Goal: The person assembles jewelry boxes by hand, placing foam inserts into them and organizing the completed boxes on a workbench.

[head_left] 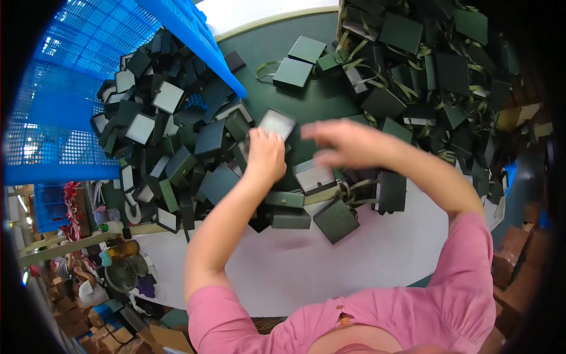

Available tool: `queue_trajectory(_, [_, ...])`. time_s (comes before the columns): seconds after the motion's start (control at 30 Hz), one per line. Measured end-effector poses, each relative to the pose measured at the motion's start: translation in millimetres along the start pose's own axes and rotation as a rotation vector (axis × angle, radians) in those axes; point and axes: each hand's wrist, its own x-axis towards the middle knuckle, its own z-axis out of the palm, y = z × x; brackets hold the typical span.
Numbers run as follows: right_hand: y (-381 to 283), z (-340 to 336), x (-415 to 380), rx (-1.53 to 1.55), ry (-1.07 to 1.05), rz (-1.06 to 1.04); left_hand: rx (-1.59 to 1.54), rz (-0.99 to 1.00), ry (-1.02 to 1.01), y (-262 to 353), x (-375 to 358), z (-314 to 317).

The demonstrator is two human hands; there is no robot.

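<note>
Fingertips of the left hand (267, 158) lie over the near edge of a pale-faced box (276, 122); whether they clasp it cannot be told. Just right of this contact, the blurred right hand (349, 143) hangs unclenched, thumb and fingers parted, near a white-lined box (314, 176). Left of it, dark boxes (210, 138) heap against a blue crate (65, 97).
</note>
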Motion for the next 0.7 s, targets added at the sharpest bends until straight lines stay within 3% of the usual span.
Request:
queue_trajectory(0.03, [37.8, -3.1, 32.1, -0.147, 0.317, -0.198, 0.014, 0.009, 0.046, 4.7, -11.9, -6.0])
queue_trajectory(0.07, [59.1, -16.4, 66.6, -0.377, 0.451, -0.198, 0.002, 0.061, 0.09, 7.0, -21.4, 9.5])
queue_trajectory(0.13, [106.8, -42.9, 138.6, -0.452, 0.669, -0.316, -0.177, 0.075, 0.03, 5.8, -46.4, 6.9])
queue_trajectory(0.2, [129.1, -80.3, 197.4, -0.607, 0.611, -0.16, -0.39, 0.136, -0.103, -6.2, -74.2, -20.4])
queue_trajectory(0.3, [121.4, -103.5, 233.8, -0.698, 0.454, 0.398, -0.59, 0.207, -0.53, -23.5, -117.2, -47.9])
queue_trajectory(0.33, [120.2, -107.9, 232.9, -0.646, 0.375, 0.467, -0.698, 0.293, -0.509, -35.9, -130.7, -52.5])
queue_trajectory(0.4, [128.8, -105.7, 233.5, -0.562, 0.231, 0.517, -0.87, 0.369, -0.56, -51.2, -121.5, -73.1])
queue_trajectory(0.47, [127.7, -104.2, 218.8, -0.579, 0.106, 0.353, -1.0, 0.356, -0.697, -70.3, -64.2, -102.3])
queue_trajectory(0.53, [121.0, -89.8, 195.9, -0.636, 0.053, 0.196, -0.969, 0.196, -0.468, -77.0, 7.1, -107.2])
queue_trajectory(0.57, [116.9, -80.1, 179.2, -0.666, 0.016, 0.115, -0.824, 0.018, -0.353, -76.3, 42.2, -97.4])
queue_trajectory(0.6, [118.9, -70.6, 165.1, -0.679, -0.023, 0.036, -0.654, -0.022, -0.049, -77.4, 74.4, -63.3])
queue_trajectory(0.63, [120.2, -60.5, 150.0, -0.693, -0.045, -0.007, -0.455, -0.052, 0.089, -83.0, 110.5, -34.1])
queue_trajectory(0.7, [117.1, -44.7, 115.2, -0.687, -0.073, -0.104, -0.157, -0.186, 0.117, -94.8, 173.6, 27.0])
